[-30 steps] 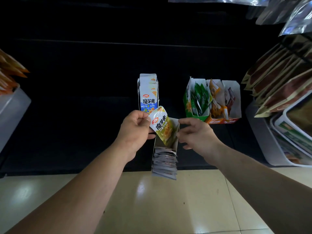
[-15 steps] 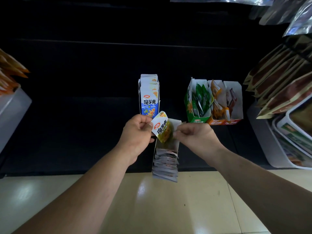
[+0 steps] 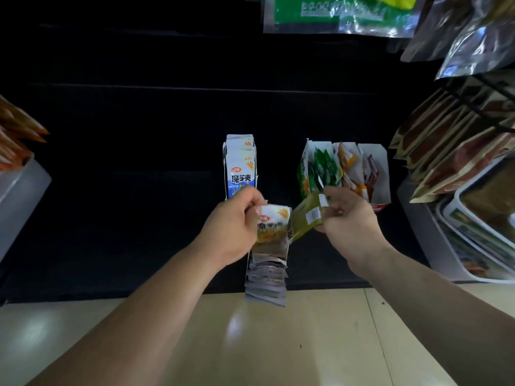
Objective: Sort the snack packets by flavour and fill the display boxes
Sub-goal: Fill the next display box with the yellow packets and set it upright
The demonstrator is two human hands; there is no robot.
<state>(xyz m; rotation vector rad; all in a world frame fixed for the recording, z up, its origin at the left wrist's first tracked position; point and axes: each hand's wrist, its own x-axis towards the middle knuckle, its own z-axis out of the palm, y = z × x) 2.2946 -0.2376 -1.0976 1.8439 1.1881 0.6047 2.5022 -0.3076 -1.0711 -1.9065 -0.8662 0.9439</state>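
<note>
Both forearms reach in from the bottom corners and the hands meet at the shelf edge. The left hand (image 3: 231,227) is knuckles-up, fingers curled tight, thumb and forefinger pinching the top corner of a white-and-yellow packet (image 3: 271,225) that hangs face-out towards the camera. Just beside it, the right hand (image 3: 354,224) is turned palm inward, with its thumb and curled fingers pinching a green packet (image 3: 305,215). That packet is tilted, back side showing, with white label strips on it. The two packets' near corners touch or overlap; which one it is cannot be told. Directly beneath them stands a narrow white box (image 3: 276,247), its upper part covered by the held packets, with a stack of silvery packets (image 3: 266,284) fanning out of its front over the shelf lip. The print on the white-and-yellow packet is smeared and unreadable. Behind the left knuckles, which cut off its lower edge, is a row of blue packets (image 3: 241,168). The right hand hides the front of a green box (image 3: 303,176), and orange packets (image 3: 347,165) and a white-walled box (image 3: 377,168) sit next along. The dark shelf (image 3: 125,218) swallows all detail further back.
</note>
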